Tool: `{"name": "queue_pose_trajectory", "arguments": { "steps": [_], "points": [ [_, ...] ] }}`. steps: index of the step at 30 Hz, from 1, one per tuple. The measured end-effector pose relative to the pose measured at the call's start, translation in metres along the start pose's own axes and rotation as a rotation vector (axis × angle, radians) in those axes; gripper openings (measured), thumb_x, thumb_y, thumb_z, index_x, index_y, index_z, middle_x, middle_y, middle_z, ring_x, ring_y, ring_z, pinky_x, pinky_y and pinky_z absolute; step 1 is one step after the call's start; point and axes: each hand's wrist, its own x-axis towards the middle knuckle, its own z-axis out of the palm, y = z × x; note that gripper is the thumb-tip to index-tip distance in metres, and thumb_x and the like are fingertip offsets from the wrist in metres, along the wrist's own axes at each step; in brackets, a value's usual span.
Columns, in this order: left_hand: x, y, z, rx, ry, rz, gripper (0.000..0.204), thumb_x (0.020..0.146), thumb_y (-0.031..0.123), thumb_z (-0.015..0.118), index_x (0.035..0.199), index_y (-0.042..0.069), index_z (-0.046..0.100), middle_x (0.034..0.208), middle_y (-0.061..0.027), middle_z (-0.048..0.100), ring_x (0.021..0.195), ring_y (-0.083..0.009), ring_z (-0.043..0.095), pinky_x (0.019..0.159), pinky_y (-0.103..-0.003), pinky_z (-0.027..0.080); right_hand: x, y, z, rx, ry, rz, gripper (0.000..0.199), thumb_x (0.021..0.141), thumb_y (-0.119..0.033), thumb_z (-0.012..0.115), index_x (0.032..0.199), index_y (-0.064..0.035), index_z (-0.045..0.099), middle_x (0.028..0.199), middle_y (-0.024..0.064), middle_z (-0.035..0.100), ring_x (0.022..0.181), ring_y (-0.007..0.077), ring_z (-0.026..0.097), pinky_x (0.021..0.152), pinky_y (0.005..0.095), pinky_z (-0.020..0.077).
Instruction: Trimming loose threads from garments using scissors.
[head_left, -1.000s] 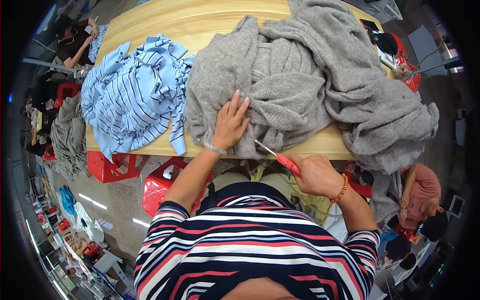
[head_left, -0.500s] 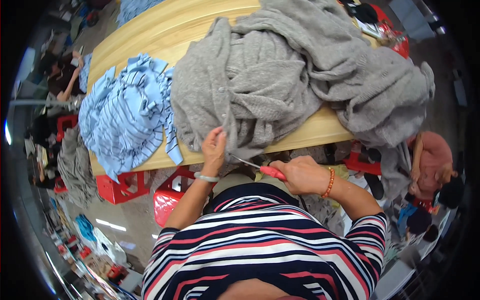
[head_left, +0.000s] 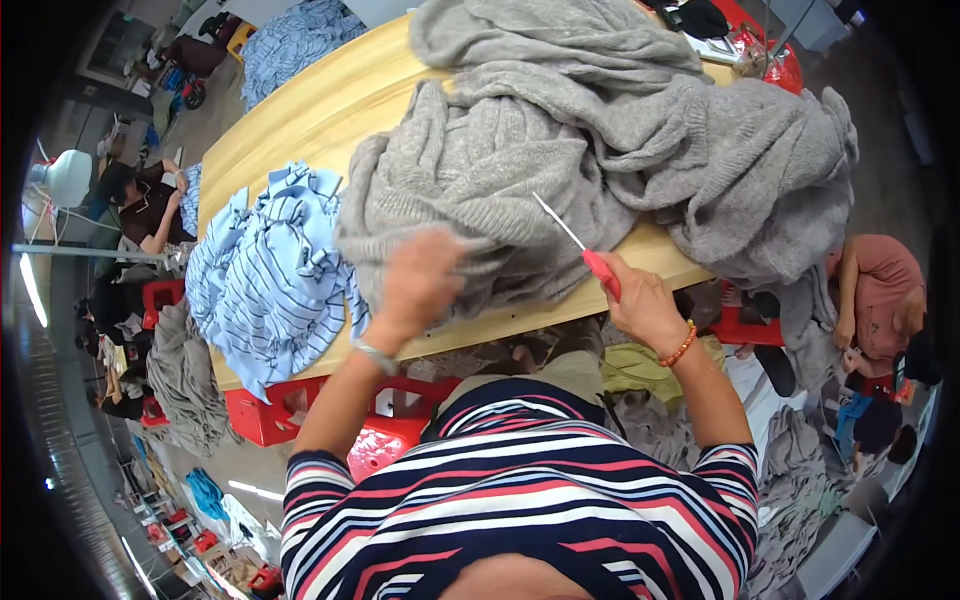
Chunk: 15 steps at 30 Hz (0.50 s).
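A large heap of grey knitted garments (head_left: pixel 500 170) lies in front of me. My left hand (head_left: pixel 422 285), a pale bangle on its wrist, is over the near left part of the heap; motion smears its fingers, so their grip cannot be made out. My right hand (head_left: pixel 645 305), with an orange bead bracelet, is closed round red-handled scissors (head_left: pixel 601 272). Their slim metal blade points up and to the left, above the knit. Left of the heap sits a bundle of light blue cloth (head_left: pixel 280 270) with dark stripes.
The wooden table (head_left: pixel 300 95) carries the cloth. Red plastic stools (head_left: pixel 270 412) stand by its near edge. More grey knitwear (head_left: pixel 755 185) hangs over the right end. A person in pink (head_left: pixel 880 290) sits at the right, another in dark clothes (head_left: pixel 150 210) at the left.
My right hand has raised the scissors up and to the right, away from my left hand. My left hand has moved onto the grey knit and is blurred. The view has shifted slightly.
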Motion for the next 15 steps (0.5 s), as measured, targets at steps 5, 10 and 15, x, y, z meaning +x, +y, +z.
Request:
{"name": "queue_pose_trajectory", "arguments": {
  "steps": [5, 10, 15],
  "points": [
    [0.038, 0.018, 0.083, 0.350, -0.248, 0.262, 0.041, 0.083, 0.014, 0.055, 0.123, 0.010, 0.051, 0.122, -0.0158, 0.048, 0.112, -0.0307, 0.049, 0.093, -0.047, 0.039, -0.007, 0.000, -0.004, 0.015, 0.053, 0.094, 0.040, 0.080, -0.007, 0.053, 0.119, -0.0129, 0.050, 0.080, 0.0226, 0.064, 0.079, 0.0428, 0.061, 0.072, 0.0503, 0.0476],
    [0.101, -0.042, 0.068, -0.093, 0.149, -0.191, 0.023, 0.081, 0.002, 0.051, 0.100, 0.010, 0.062, 0.088, -0.0180, 0.061, 0.082, -0.0348, 0.063, 0.069, -0.043, 0.051, -0.015, 0.015, -0.016, -0.001, 0.088, 0.161, 0.038, 0.086, -0.019, 0.056, 0.123, -0.0139, 0.049, 0.085, 0.0236, 0.064, 0.080, 0.0443, 0.061, 0.072, 0.0521, 0.0476],
    [0.081, -0.284, -0.074, 0.371, 0.763, -0.084, 0.014, 0.080, 0.012, 0.062, 0.087, 0.000, 0.061, 0.084, -0.0115, 0.061, 0.074, -0.0266, 0.059, 0.064, -0.036, 0.048, -0.012, -0.006, -0.032, 0.011, 0.144, 0.116, 0.038, 0.086, -0.017, 0.056, 0.124, -0.0148, 0.051, 0.092, 0.0210, 0.065, 0.087, 0.0427, 0.061, 0.074, 0.0501, 0.0484]
  ]
}}
